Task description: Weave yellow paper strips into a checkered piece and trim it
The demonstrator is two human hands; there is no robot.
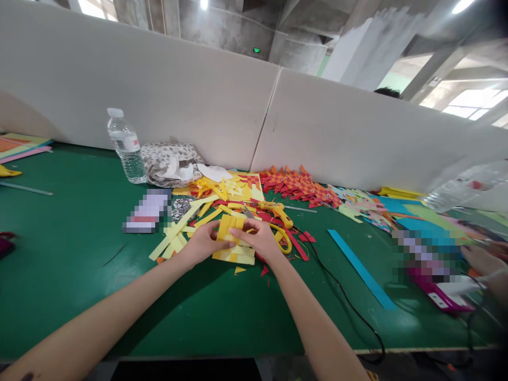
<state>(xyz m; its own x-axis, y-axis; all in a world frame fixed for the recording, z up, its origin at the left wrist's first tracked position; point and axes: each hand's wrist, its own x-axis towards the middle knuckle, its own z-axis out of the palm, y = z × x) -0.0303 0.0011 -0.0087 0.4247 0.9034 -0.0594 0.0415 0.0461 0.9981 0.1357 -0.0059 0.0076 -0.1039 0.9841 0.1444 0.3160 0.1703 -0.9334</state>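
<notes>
Between both hands is a piece of folded yellow paper strips (225, 226), seemingly woven. My left hand (203, 243) grips its left edge, thumb across the front. My right hand (261, 237) pinches it from the right, thumb resting on its face. Just below the fingers, a pale-and-deep-yellow woven paper piece (240, 257) shows; whether the two are joined, I cannot tell. Beside my right hand lie yellow-handled scissors (286, 242), partly covered by it. A yellow hot glue gun (278, 210) rests behind that hand. Loose yellow paper strips (174, 241) lie by my left hand.
Red-orange woven paper fish (299, 188) are heaped against the white partition (190, 95). A water bottle (126, 148) stands at back left, near a phone (146, 211). A black cord (337, 286) crosses the green table (190, 317). Another person's hand (482, 259) is at far right.
</notes>
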